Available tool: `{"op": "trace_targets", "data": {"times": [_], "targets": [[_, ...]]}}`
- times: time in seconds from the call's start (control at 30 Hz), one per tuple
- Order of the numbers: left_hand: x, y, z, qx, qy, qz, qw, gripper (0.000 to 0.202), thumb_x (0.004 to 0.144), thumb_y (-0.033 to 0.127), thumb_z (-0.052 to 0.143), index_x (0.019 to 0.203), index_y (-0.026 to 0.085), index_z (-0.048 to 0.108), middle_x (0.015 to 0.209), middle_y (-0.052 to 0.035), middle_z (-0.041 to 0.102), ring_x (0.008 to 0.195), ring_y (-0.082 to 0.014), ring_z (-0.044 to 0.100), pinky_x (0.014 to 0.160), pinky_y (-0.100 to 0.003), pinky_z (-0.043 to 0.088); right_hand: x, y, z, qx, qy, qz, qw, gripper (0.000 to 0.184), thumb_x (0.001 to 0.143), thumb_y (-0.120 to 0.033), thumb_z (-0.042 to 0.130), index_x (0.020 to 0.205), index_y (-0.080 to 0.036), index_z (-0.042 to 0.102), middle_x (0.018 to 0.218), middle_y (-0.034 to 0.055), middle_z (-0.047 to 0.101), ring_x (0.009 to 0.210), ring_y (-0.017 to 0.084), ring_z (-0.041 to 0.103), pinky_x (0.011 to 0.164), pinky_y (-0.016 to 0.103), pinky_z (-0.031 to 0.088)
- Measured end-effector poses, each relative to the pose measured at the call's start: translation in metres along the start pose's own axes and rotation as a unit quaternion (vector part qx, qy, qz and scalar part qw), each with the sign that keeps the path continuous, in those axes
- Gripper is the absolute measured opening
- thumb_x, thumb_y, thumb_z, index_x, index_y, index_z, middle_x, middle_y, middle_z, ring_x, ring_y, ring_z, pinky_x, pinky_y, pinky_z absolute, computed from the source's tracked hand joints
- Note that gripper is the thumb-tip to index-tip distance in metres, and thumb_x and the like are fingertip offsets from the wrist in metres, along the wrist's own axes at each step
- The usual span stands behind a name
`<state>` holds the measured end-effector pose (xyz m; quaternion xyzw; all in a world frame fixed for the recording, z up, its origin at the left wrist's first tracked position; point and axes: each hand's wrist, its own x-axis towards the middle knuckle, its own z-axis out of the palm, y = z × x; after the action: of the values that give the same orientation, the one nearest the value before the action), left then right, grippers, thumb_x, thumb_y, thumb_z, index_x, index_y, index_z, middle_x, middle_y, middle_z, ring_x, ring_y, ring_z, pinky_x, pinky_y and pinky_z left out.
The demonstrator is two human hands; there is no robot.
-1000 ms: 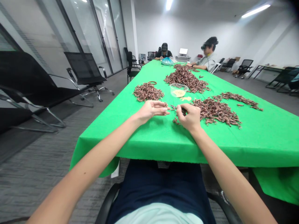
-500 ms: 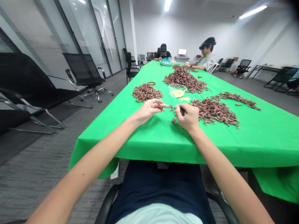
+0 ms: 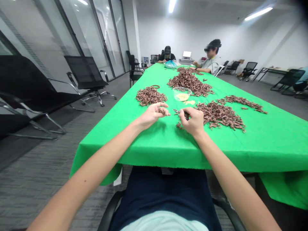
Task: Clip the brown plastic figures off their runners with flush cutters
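Here, a long table under a green cloth (image 3: pixel 154 150) runs from the near edge to the far end of the room, with black mesh chairs (image 3: pixel 83 70) off to its left. A co-worker in a light top (image 3: pixel 212 66) sits at the far right side, and another person in dark clothing (image 3: pixel 166 55) sits at the far end. On the cloth lie brown, knobbly pieces in heaps: a far heap (image 3: pixel 189 83) in the middle, a right heap (image 3: pixel 222 116) nearer, and a smaller left heap (image 3: pixel 150 96). The left hand (image 3: pixel 152 116) is half curled just on the near side of the left heap, its thumb and fingers around a brown piece (image 3: pixel 161 111). The right hand (image 3: pixel 194 121), beside the right heap, is closed around a metal-tipped tool (image 3: pixel 176 111) whose tip points left, apart from the left hand. A blue bag (image 3: pixel 170 65) rests far off; nearer, a clear tub (image 3: pixel 175 94) holds pale yellow bits. Smallest are a brown ring (image 3: pixel 156 86) behind the left heap and loose yellow crumbs (image 3: pixel 189 102) near the tub.
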<state>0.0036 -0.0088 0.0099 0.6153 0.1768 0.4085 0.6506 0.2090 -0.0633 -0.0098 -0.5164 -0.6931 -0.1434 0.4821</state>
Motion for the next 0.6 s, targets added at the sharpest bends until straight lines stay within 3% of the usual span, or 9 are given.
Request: {"op": "trace_targets", "data": {"times": [0.23,0.37,0.6], "targets": [[0.000,0.002,0.003,0.001,0.008,-0.014,1.000,0.037,0.066,0.004,0.074,0.099,0.013,0.059,0.072,-0.0003,0.069,0.085,-0.0184,0.069,0.090,-0.033,0.044,0.000,0.000,0.001,0.000,-0.006,-0.005,1.000,0.029,0.091,-0.036,0.051,0.075,-0.020,0.069,0.071,0.0036,0.070,0.061,0.015,0.061,0.064,0.028,0.044],[0.002,-0.001,0.001,0.007,0.036,-0.028,0.999,0.035,0.065,0.003,0.073,0.095,0.013,0.058,0.072,-0.0011,0.070,0.075,-0.0162,0.068,0.086,-0.034,0.047,0.000,0.000,0.001,-0.008,-0.004,-0.004,1.000,0.029,0.091,-0.037,0.052,0.075,-0.021,0.069,0.070,0.0031,0.070,0.061,0.015,0.061,0.063,0.028,0.043],[0.004,-0.007,-0.009,0.046,0.107,-0.079,0.990,0.025,0.069,0.004,0.073,0.086,0.012,0.058,0.086,-0.0106,0.073,0.081,-0.0216,0.074,0.082,-0.037,0.055,0.002,0.003,-0.001,-0.050,0.053,0.056,0.996,0.031,0.092,-0.036,0.049,0.072,-0.020,0.067,0.070,0.0049,0.070,0.061,0.018,0.059,0.062,0.030,0.039]]}}
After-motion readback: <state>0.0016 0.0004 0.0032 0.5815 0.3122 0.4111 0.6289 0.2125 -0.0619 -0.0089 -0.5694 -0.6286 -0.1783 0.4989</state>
